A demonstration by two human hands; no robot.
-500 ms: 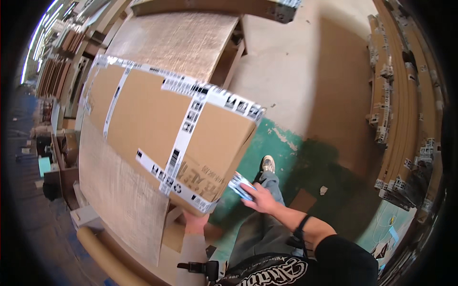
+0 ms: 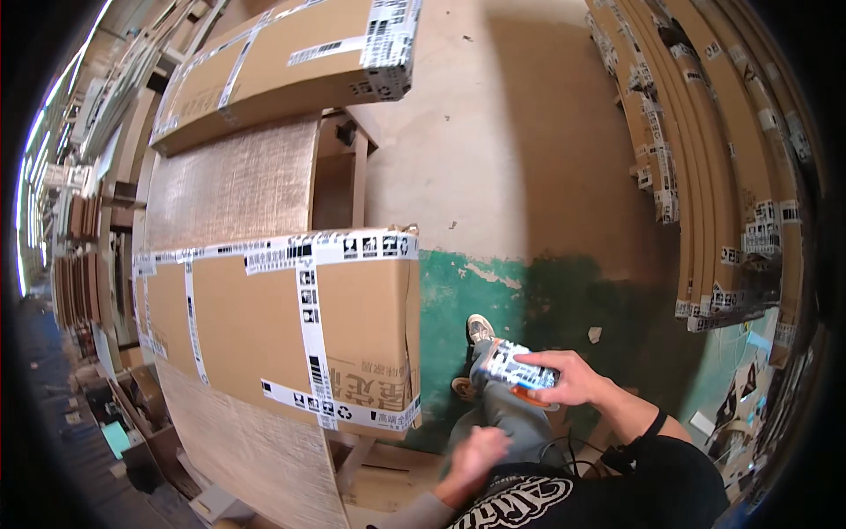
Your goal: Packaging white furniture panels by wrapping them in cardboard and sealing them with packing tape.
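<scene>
A long brown carton [image 2: 247, 317], banded with white printed tape, lies across a wooden work table [image 2: 229, 181]. Its near right corner juts past the table's side. My right hand [image 2: 573, 377] grips a roll of printed packing tape [image 2: 522, 366], white and black with an orange part at its lower edge, held to the right of the carton. My left hand [image 2: 478, 450] is in front of my body, apart from the carton. Motion blurs its fingers, and I cannot make out anything in it.
A second taped carton [image 2: 282, 66] lies at the table's far end. Long flat cartons [image 2: 705, 167] are stacked along the right. Boards [image 2: 79, 286] stand on the left. My shoe [image 2: 480, 328] is on the green floor [image 2: 467, 291].
My left hand has come away from the carton's near underside and moved right. The tape roll has moved right with my right hand. The carton lies squarer in view; the view has turned too.
</scene>
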